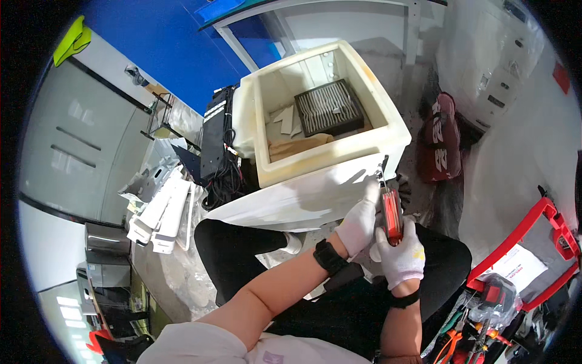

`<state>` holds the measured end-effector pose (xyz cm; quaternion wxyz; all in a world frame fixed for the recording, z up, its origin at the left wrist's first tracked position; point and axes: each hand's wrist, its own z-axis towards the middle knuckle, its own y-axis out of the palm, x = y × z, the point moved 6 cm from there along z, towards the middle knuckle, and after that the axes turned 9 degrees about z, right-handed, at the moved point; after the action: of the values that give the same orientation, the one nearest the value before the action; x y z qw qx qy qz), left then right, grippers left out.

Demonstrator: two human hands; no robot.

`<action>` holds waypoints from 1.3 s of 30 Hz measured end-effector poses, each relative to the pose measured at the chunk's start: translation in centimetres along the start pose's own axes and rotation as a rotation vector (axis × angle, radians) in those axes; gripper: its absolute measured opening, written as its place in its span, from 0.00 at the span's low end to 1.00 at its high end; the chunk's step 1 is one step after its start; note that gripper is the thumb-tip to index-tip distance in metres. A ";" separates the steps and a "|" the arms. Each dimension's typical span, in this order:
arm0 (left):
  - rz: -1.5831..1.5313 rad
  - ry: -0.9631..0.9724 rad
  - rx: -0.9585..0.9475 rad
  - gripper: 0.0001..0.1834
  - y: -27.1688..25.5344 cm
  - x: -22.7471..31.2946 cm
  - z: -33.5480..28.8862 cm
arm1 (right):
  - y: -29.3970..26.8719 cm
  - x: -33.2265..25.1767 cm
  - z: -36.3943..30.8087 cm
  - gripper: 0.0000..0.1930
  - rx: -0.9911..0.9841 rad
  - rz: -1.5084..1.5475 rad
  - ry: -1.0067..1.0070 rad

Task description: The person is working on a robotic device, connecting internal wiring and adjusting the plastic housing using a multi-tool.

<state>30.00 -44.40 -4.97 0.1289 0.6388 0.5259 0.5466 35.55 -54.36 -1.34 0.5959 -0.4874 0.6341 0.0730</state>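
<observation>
Both my hands wear white gloves and meet in front of the plastic tub. My right hand (pixel 402 258) is closed around a red folding tool (pixel 393 215) with grey sides, held upright; a thin dark metal piece sticks up from its top end. Its exact kind is hard to make out. My left hand (pixel 359 223) is at the tool's left side, fingers bent up against the thin metal piece. Just beyond is a white panel (pixel 291 197), leaning along the near side of the cream tub (pixel 397 134).
In the tub lies a dark tray (pixel 332 130) of white strips beside broken white pieces (pixel 285 118). Black cables and equipment (pixel 218 151) stand left of it, near white casing parts (pixel 163 209). A maroon bag (pixel 439 136) and a red-framed tool case (pixel 515 236) are at right.
</observation>
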 end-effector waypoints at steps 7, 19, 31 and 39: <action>0.540 0.215 0.201 0.20 0.7 1.0 0.0 | -1.3 -1.4 -0.2 0.28 0.254 -0.222 -0.376; 0.283 0.296 0.073 0.22 0.4 1.0 1.0 | -1.1 0.1 0.3 0.18 0.136 0.225 -0.222; 0.277 0.180 0.002 0.16 -0.2 0.2 0.0 | -1.6 -0.9 -0.1 0.30 0.247 0.270 -0.346; -0.049 0.110 -0.114 0.17 0.2 -0.4 0.3 | -0.9 0.9 0.6 0.18 -0.042 0.248 -0.079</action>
<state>30.42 -44.69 -5.13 0.1491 0.5864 0.5156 0.6066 36.77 -54.88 -1.88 0.5964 -0.4142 0.6640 0.1784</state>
